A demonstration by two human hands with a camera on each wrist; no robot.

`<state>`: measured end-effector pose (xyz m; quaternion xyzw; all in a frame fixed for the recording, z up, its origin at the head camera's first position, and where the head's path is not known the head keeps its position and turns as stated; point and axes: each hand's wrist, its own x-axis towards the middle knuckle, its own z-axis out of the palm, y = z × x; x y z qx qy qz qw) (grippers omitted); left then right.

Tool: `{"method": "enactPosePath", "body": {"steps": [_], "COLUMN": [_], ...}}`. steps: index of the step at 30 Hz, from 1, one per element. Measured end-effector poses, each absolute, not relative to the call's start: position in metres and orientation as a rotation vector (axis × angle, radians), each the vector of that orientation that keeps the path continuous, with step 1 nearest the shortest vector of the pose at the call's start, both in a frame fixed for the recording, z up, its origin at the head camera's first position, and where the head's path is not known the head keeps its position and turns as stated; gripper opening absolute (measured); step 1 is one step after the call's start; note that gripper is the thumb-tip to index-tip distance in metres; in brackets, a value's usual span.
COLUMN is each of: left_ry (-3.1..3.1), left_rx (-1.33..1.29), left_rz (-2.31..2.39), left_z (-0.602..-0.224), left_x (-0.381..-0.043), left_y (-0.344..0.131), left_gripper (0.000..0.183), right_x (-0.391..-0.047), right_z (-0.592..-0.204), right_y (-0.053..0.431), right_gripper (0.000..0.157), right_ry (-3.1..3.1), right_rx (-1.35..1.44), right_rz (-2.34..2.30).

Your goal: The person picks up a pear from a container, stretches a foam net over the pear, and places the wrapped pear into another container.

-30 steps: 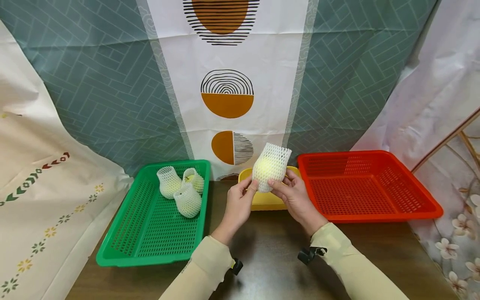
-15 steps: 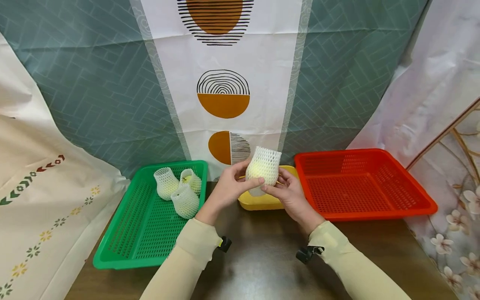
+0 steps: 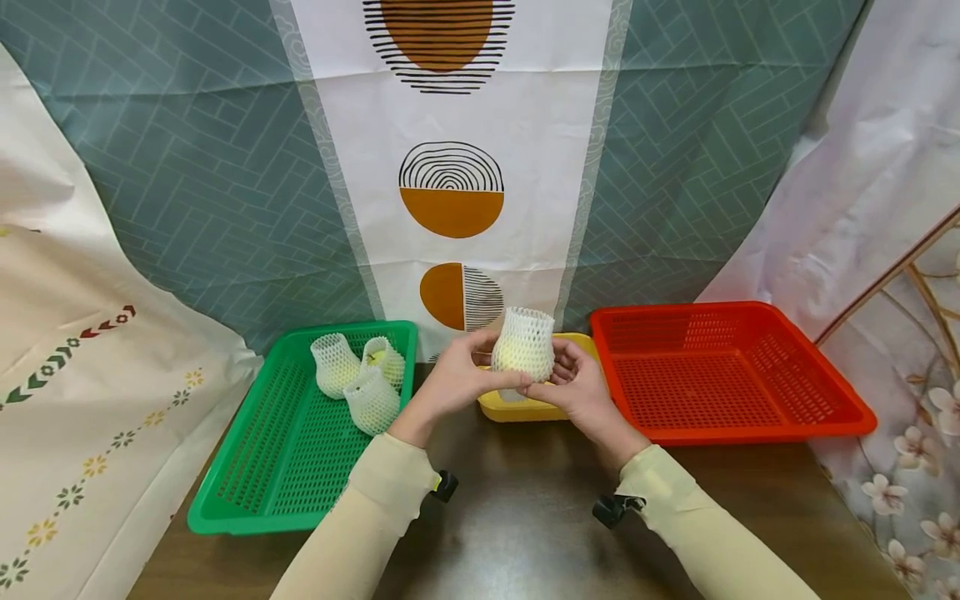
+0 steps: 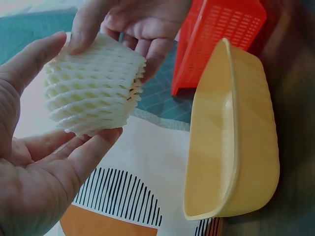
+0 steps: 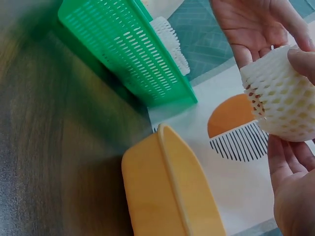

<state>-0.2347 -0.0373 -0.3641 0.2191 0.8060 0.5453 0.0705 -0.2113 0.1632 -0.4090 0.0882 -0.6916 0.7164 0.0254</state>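
Note:
Both hands hold a pale yellow-green fruit in a white foam net (image 3: 523, 346), raised in front of the yellow tub. The net's open end points up in the head view. My left hand (image 3: 453, 382) grips the left side, its thumb across the front and its fingers behind. From the right, my right hand (image 3: 587, 393) holds the lower part, thumb in front. In the left wrist view, fingers of both hands lie around the foam net (image 4: 93, 86). The net hides most of the fruit.
A green basket (image 3: 247, 450) at left holds several fruits in foam nets (image 3: 372, 402). Behind the hands stands a yellow tub (image 3: 525, 412); to its right is a red basket (image 3: 705, 375). All stand on a dark wooden table (image 3: 525, 517) before a patterned curtain.
The netted fruit has come down a little and turned from tilted to nearly upright. My left hand has shifted from its lower edge to wrap around its left side.

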Motion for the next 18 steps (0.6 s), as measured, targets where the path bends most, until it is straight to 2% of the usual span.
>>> {"method": "enactPosePath", "body": {"steps": [7,13,18], "left_ry": [2.455,2.496,2.511], "left_rx": [0.661,0.613,0.58], "left_rz": [1.619,1.563,1.607], "left_z": [-0.364,-0.361,-0.363], "left_x": [-0.233,-0.232,-0.231], "left_y": [-0.036,-0.034,-0.031], "left_gripper": [0.055,0.064,0.062], "right_x": [-0.213,-0.211,-0.201], "right_z": [-0.41,-0.407,-0.392], "right_y": [0.16,0.159,0.155], "right_gripper": [0.071,0.072,0.071], "right_ry": [-2.132,-2.228,-2.295], "right_rx": [0.324,0.332,0.349], "right_rz": [2.158,1.973,1.861]}}
